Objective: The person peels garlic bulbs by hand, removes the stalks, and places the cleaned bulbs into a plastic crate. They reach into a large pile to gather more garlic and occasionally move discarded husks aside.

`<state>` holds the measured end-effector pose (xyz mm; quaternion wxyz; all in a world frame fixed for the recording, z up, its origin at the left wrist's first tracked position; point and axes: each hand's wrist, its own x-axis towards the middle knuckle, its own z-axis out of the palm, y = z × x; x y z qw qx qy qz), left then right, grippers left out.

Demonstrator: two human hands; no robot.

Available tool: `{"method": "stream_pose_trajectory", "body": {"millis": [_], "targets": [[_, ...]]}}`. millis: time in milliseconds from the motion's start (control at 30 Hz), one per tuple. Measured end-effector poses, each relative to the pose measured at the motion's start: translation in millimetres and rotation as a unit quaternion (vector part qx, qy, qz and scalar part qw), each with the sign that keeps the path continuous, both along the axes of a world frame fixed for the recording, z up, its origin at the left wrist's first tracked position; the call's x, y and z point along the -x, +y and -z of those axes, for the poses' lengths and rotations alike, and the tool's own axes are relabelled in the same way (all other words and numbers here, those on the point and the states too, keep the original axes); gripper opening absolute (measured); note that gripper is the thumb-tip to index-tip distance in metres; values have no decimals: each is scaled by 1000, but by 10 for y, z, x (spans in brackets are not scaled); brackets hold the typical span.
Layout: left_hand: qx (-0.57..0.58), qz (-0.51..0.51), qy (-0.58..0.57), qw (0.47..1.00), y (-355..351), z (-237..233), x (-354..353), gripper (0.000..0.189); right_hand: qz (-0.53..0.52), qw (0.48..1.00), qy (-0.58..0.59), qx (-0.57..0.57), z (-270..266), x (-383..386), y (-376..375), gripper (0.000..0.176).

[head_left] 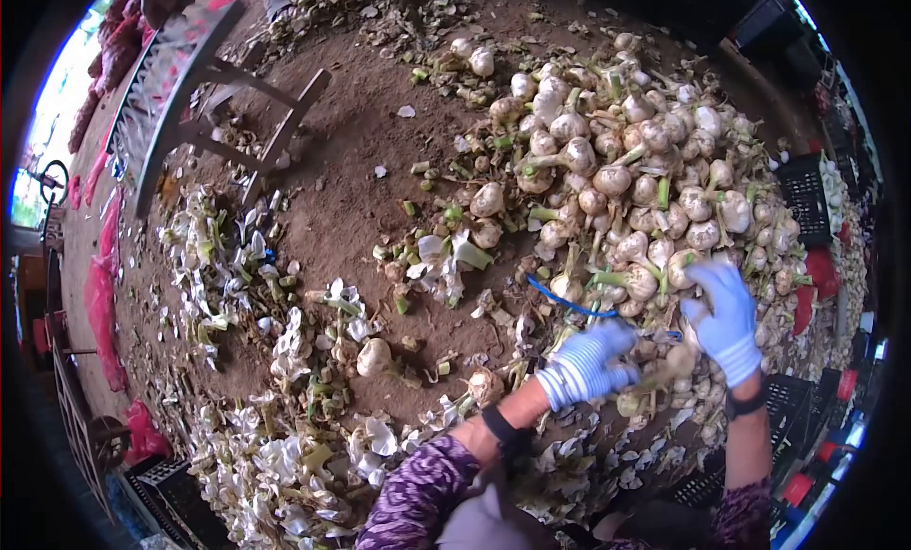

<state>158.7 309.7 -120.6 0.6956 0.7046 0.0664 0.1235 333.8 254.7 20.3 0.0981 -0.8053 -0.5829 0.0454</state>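
Observation:
My left hand (593,363), in a white and blue striped glove, is low over the near side of a garlic heap (631,161). Motion smears its fingers. Close to its fingertips, between my two hands, is a blurred garlic bulb (679,361) with a stem; I cannot tell whether the hand grips it. My right hand (726,317), in a similar glove, is over the heap's right part. Its thumb stands apart from the fingers and nothing shows between them. A bulb with a green stem (638,282) lies left of its fingertips. A blue strip (569,301) lies above my left hand.
Peeled skins and cut stems (275,465) litter the soil at left and below. A loose bulb (374,357) lies among them. A metal-and-wood rack (204,104) stands upper left. Black crates (805,197) line the right side. Red netting (102,294) lies far left.

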Motion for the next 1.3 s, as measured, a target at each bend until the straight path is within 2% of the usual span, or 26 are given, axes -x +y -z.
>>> {"method": "stream_pose_trajectory", "body": {"millis": [33,67,100,167,267,300,367,433,467,500,567,600,633,700,767,800,833,900,967,1033,1067,1133,1167,1200,1233,1300], "targets": [[-157,-74,69,982,240,-18,6,48,-40,999,-16,-27,-3,24,226,35],[-309,-149,136,929,542,-56,38,48,-82,995,-31,-56,32,68,498,36],[-450,-222,199,842,828,-86,74,48,-126,987,-79,-59,122,145,808,37],[-559,-278,264,735,1273,-74,203,58,-180,974,-131,-32,468,284,1397,49],[-472,-281,386,741,1742,20,213,66,-142,964,-201,100,1042,425,2062,59],[-438,-250,421,754,1839,71,190,67,-144,956,-236,97,1129,413,2117,52],[-448,-235,406,761,1911,164,135,62,-159,964,-184,109,1175,286,2141,33],[-467,-218,398,759,1990,311,52,55,-234,937,-207,153,1092,127,1996,19],[-467,-249,381,758,2018,379,28,43,-277,918,-245,145,1098,34,1866,15],[-467,-251,380,758,2054,345,18,43,-296,923,-229,92,1048,-18,1730,14],[-332,-253,385,823,2088,257,34,37,-263,949,-152,81,956,-114,1548,8],[-229,-336,333,851,2054,168,77,41,-281,948,-134,61,922,-203,1454,9],[-38,-390,241,888,2081,372,69,52,-302,946,-114,39,891,-250,1415,10],[88,-388,102,912,2137,316,-25,56,-297,948,-74,90,716,-217,1457,8],[-43,-407,99,907,2188,508,-287,54,-201,968,49,144,618,-174,1533,9],[-1,-380,91,921,2157,617,-494,52,-210,975,25,63,641,-204,1594,11],[-77,-373,151,912,2060,577,-646,51,-215,974,24,66,610,-224,1656,11],[-95,-370,187,905,1882,404,-769,50,-122,973,189,-52,534,-219,1786,25],[-46,-330,215,918,1660,306,-898,50,-138,977,149,-69,450,-196,1958,27],[-222,-305,186,907,1467,9,-885,66,-195,979,44,-46,553,-234,2055,33],[-223,-305,188,907,1391,88,-895,66,-216,976,1,8,714,-309,2096,35],[-267,-392,61,878,1383,312,-915,58,-196,980,-2,22,1019,-414,2048,29],[-41,-242,-4,969,1542,238,-761,50,-195,981,13,16,1134,-467,2038,26],[177,-235,-74,953,1707,309,-557,44,-197,980,15,14,1148,-435,2054,26],[387,-214,-138,886,1820,445,-396,39,-153,988,21,25,1158,-385,2037,25],[340,-368,99,859,1787,827,-279,32,-115,993,22,35,1164,-341,2033,25]]}}
